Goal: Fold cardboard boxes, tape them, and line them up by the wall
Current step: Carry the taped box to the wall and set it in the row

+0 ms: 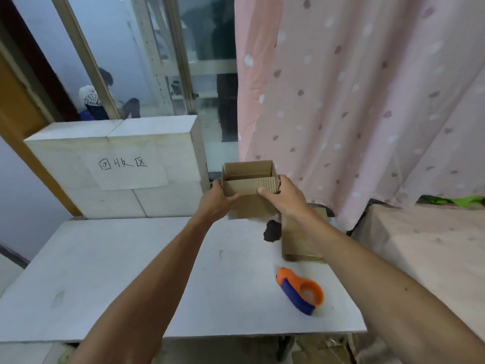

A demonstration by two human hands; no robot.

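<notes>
A small brown cardboard box (249, 185) stands open-topped at the far edge of the white table (131, 271). My left hand (219, 198) grips its left side, thumb on the near face. My right hand (284, 197) grips its right side, thumb pressing the near flap inward. A stack of flat cardboard blanks (299, 240) lies on the table just behind my right wrist. An orange and blue tape dispenser (300, 290) lies on the table near the front right.
A white block wall (118, 169) with a handwritten paper label stands at the back left. A pink dotted curtain (354, 101) hangs at the right. A dark hole (271, 231) marks the tabletop. A seated person shows through the glass at the back left.
</notes>
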